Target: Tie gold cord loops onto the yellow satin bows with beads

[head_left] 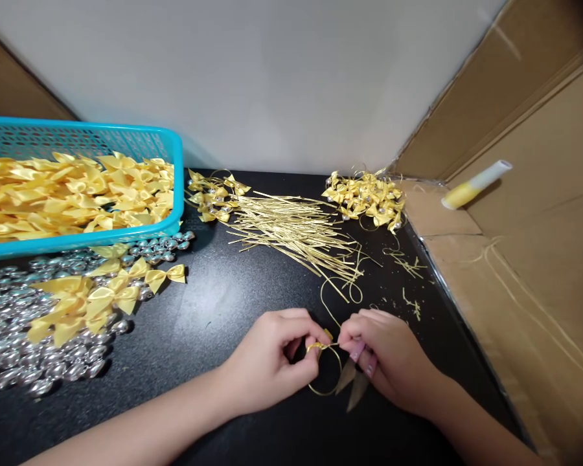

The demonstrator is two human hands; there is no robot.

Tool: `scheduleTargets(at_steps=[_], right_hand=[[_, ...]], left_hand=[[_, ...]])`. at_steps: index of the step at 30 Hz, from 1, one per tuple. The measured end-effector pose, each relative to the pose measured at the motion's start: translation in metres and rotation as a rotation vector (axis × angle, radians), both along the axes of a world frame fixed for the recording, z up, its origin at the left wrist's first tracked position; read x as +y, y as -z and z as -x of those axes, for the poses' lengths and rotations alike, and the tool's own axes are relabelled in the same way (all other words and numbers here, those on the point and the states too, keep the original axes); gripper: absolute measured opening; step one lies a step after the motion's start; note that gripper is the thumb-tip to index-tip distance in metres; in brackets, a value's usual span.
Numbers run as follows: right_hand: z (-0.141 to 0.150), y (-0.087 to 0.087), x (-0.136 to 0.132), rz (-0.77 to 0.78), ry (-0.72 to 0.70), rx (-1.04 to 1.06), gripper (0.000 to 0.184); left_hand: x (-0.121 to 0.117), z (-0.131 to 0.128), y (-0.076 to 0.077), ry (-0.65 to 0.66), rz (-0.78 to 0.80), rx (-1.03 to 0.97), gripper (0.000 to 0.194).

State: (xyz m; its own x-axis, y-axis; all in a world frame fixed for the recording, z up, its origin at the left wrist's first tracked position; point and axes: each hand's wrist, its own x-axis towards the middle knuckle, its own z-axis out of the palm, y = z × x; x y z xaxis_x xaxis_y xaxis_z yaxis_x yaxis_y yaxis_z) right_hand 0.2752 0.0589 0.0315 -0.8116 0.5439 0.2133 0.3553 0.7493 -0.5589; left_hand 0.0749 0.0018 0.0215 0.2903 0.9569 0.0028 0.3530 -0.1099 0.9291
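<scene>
My left hand (284, 353) is closed, pinching a thin gold cord (341, 369) near its fingertips. A small bit of yellow ribbon (328, 334) shows beside those fingers, mostly hidden. Close by on the right, my right hand (386, 353) is closed around scissors (354, 383) with pink handles, their blades apart and pointing down toward me. Its thumb and forefinger also pinch the cord, which hangs in a loop below and between the hands. Another strand runs up from the hands toward a pile of gold strips (296, 230) on the black table (199, 362).
A blue basket (179, 175) of yellow bows stands at the left. Silver beads (48, 362) lie before it, with loose bows (111, 294) on top. Bows with beads and cord form a left pile (214, 197) and a right pile (366, 197). Cord scraps (408, 265) lie near the cardboard wall (529, 213).
</scene>
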Motion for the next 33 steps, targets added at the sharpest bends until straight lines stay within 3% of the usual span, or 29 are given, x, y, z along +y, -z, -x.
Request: scheduleTargets(at_steps=[13, 27, 33], right_hand=[[0.006, 0.002, -0.002, -0.065, 0.061, 0.08, 0.024], [0.01, 0.011, -0.005, -0.017, 0.032, 0.164, 0.016], [0.005, 0.014, 0.004, -0.045, 0.01, 0.148, 0.018]], left_hand=[[0.001, 0.003, 0.0, 0.114, 0.024, -0.012, 0.018], [0.0, 0.005, 0.0, 0.099, 0.033, -0.054, 0.012], [0.004, 0.012, 0.004, 0.055, -0.006, -0.239, 0.02]])
